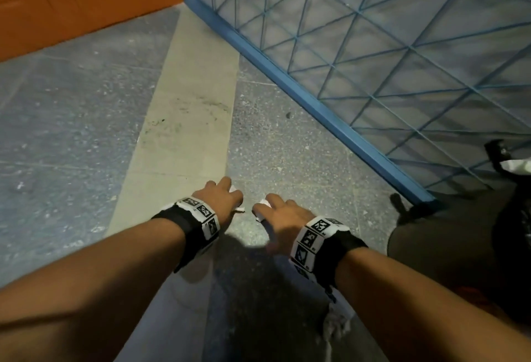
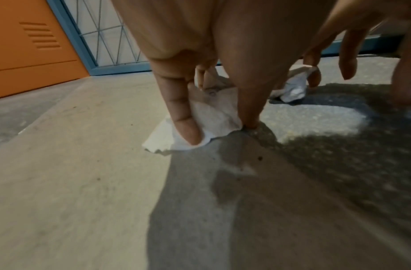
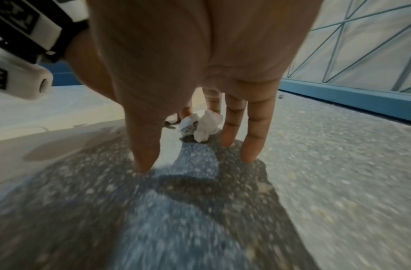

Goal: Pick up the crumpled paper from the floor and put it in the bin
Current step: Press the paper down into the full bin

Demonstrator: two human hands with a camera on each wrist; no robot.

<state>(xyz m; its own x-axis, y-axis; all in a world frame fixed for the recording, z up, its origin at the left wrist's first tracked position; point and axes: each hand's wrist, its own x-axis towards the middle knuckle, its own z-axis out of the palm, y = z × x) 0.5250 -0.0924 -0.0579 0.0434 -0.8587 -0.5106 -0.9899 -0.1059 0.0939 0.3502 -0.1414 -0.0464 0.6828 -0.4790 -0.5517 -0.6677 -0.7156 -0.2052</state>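
Two white crumpled papers lie on the speckled floor. My left hand (image 1: pixel 227 198) is down on the first paper (image 2: pixel 209 117); a finger (image 2: pixel 186 126) presses on it, and the thumb pinches its right edge. The second paper (image 3: pixel 205 126) lies just to the right, also seen in the left wrist view (image 2: pixel 292 89). My right hand (image 1: pixel 273 211) stands over the second paper with straight fingers. Its far fingertips touch the paper, while the thumb (image 3: pixel 144 155) rests on the floor, apart from it. In the head view only small white bits (image 1: pixel 263 202) show between the hands.
A blue-framed wire grid panel (image 1: pixel 316 103) runs diagonally along the right. Orange metal lockers (image 1: pixel 71 2) stand at the back left. At the right edge is a black object with something white in it (image 1: pixel 515 166). A whitish frayed scrap (image 1: pixel 336 327) lies near my right forearm.
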